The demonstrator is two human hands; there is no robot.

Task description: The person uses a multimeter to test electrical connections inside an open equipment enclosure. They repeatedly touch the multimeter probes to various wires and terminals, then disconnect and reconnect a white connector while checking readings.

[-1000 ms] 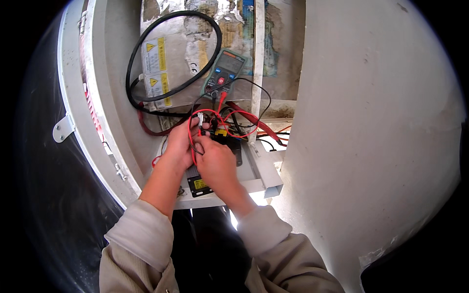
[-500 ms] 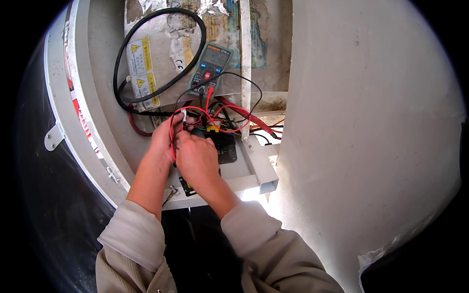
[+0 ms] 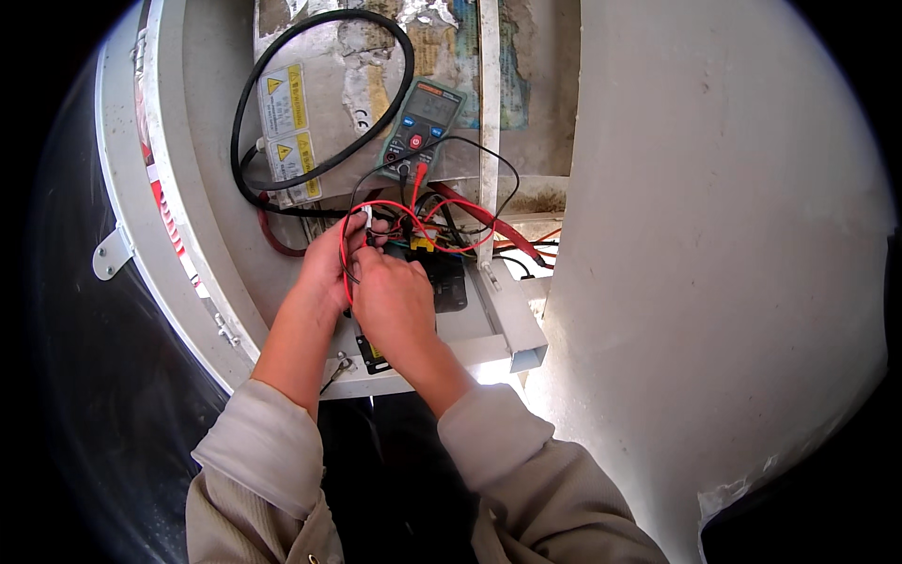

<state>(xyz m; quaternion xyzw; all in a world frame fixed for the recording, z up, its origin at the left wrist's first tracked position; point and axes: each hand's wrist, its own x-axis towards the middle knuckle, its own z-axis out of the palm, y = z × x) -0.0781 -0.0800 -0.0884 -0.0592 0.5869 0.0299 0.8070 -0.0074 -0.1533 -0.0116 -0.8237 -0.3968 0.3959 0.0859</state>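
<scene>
My left hand (image 3: 329, 258) is closed around a small white connector (image 3: 367, 219) among thin wires. My right hand (image 3: 390, 296) is closed just below it, fingertips at the connector and a red and black test lead; exactly what they pinch is partly hidden. A green-cased multimeter (image 3: 421, 122) lies tilted above both hands, its red (image 3: 418, 179) and black leads looping down to them. Beside my right hand are a yellow component (image 3: 423, 241) and a black plate (image 3: 449, 287) with bundled wiring.
A white metal enclosure (image 3: 214, 113) holds a looped thick black cable (image 3: 319, 16), a thick red cable (image 3: 507, 230) and a worn, labelled panel (image 3: 432, 42). A vertical bar (image 3: 488, 75) crosses it. A large pale panel (image 3: 714, 263) fills the right; dark sheeting (image 3: 75, 329) lies left.
The whole view has shifted slightly. My right hand's fingers have edged leftward toward my left hand's fingertips, exposing more of the black plate; both hands stay closed among the leads.
</scene>
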